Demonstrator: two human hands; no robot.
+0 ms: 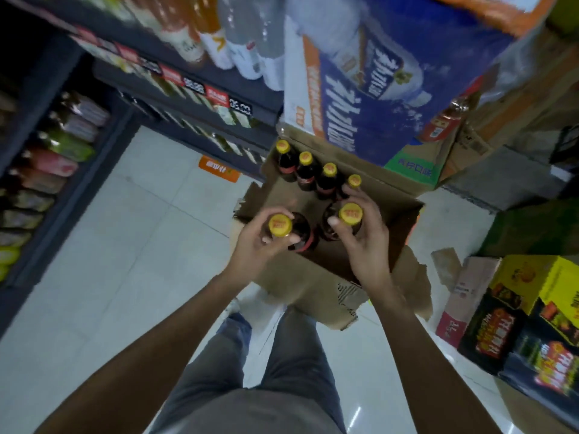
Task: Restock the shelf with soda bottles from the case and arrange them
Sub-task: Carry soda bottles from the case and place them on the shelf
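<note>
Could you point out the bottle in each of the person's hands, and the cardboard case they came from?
Left-hand bottle (279,225): head view, on its yellow cap.
Right-hand bottle (351,213): head view, on its yellow cap.
Cardboard case (404,220): head view, on the inner right wall.

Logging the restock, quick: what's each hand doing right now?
Left hand: closed around a yellow-capped soda bottle at its neck.
Right hand: closed around another yellow-capped bottle.

Each hand grips a yellow-capped bottle over the open case (404,220): left hand (257,242), right hand (363,236). Four more bottles (316,177) stand at twelve o'clock.
</note>
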